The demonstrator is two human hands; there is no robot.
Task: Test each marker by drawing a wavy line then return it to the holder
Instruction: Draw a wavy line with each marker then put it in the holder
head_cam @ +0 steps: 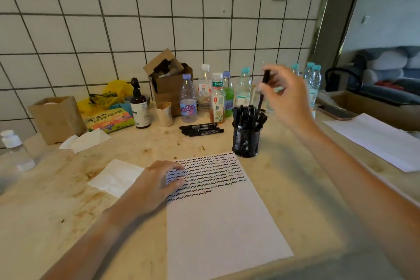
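From the head camera, a black mesh holder stands just beyond the top right corner of the paper, crammed with black markers standing on end. The right hand hovers above it, fingers pinched round one black marker held nearly upright, its lower end just over the others (the hand is motion-blurred, so the grip is hard to read exactly). The left hand lies flat and open on the paper's left edge, holding nothing. Rows of wavy lines fill the sheet's upper part. Four loose markers lie behind on the table. The paper's bottom edge is cut off by the frame.
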